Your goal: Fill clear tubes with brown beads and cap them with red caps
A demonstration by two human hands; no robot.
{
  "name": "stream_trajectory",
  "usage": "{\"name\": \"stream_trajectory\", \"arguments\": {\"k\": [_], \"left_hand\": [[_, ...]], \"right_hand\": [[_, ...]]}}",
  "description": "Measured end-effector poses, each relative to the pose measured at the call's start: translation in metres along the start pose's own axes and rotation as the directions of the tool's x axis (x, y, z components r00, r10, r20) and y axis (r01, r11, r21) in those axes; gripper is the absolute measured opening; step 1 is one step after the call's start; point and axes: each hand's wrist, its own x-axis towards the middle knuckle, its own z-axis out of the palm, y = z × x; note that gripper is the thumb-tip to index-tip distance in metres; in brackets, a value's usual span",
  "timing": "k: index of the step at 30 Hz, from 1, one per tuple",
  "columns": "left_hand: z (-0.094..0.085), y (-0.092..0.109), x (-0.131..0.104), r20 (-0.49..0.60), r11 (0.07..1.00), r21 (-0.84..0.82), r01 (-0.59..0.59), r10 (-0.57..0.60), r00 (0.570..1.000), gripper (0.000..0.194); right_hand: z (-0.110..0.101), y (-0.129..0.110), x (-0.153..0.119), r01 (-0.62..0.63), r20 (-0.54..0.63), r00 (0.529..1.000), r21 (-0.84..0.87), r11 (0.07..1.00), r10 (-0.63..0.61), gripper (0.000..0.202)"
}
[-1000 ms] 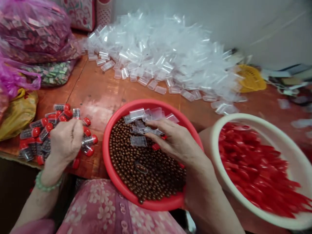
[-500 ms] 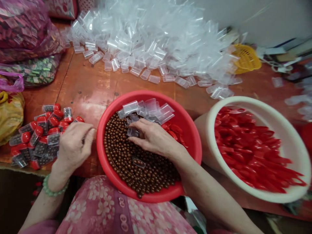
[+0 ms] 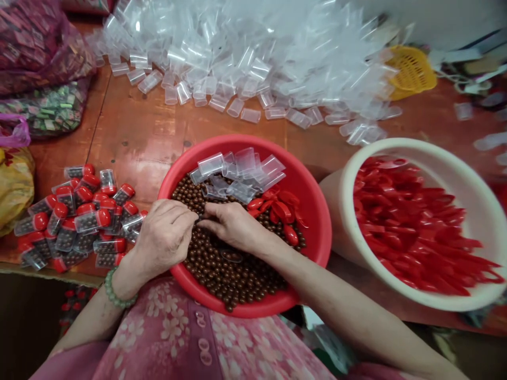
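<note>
A red basin [image 3: 322, 211] holds brown balls [image 3: 241, 282], clear plastic cups [image 3: 247, 163] and red caps [image 3: 283, 206]. Over its left part my two hands meet. My left hand [image 3: 164, 235], fingers curled, is at the basin's left rim. My right hand [image 3: 233, 224] pinches a small clear piece, mostly covered by the fingers, between the hands. What my left fingers grip is hidden. Another clear cup [image 3: 232, 256] lies on the balls just below my right hand. Filled cups with red caps [image 3: 93, 221] lie in a pile left of my left hand.
A cream basin [image 3: 346, 211] of red caps stands on the right. Behind, a large heap of clear cups [image 3: 237, 63] spreads over the wooden table [image 3: 146, 129], with a yellow basket [image 3: 412, 71] beside it. Filled bags [image 3: 35, 47] sit at the left.
My left hand has moved right, from beside the basin to its rim, meeting my right hand. My right hand has shifted slightly left. More of the filled cups and red caps now show.
</note>
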Motion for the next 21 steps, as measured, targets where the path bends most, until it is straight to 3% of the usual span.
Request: {"name": "stream_trajectory", "arguments": {"k": [3,6,11,13,17,21], "left_hand": [[-0.006,0.002,0.001,0.139,1.0,0.008,-0.019,0.018,0.99,0.02],[-0.014,0.004,0.004,0.269,0.999,0.01,-0.035,0.031,0.963,0.025],[-0.025,0.009,0.01,0.424,0.999,-0.026,-0.019,0.028,0.905,0.037],[-0.026,0.009,0.011,0.43,1.0,-0.007,-0.025,0.026,0.903,0.042],[-0.021,0.007,0.011,0.394,0.999,0.005,-0.048,0.042,0.918,0.032],[-0.014,0.005,0.013,0.263,0.993,-0.112,-0.026,0.055,0.963,0.026]], "right_hand": [[0.001,-0.001,0.005,-0.159,0.135,0.981,0.153,0.975,0.139,0.027],[0.002,0.002,0.01,-0.27,0.254,0.946,0.276,0.923,0.201,0.024],[0.001,0.01,0.016,-0.461,0.482,0.853,0.517,0.721,0.2,0.02],[0.001,0.011,0.017,-0.476,0.516,0.842,0.568,0.671,0.16,0.021],[0.001,0.009,0.017,-0.47,0.536,0.84,0.643,0.605,0.083,0.021],[-0.004,0.003,0.015,-0.433,0.518,0.854,0.668,0.605,0.039,0.026]]}}
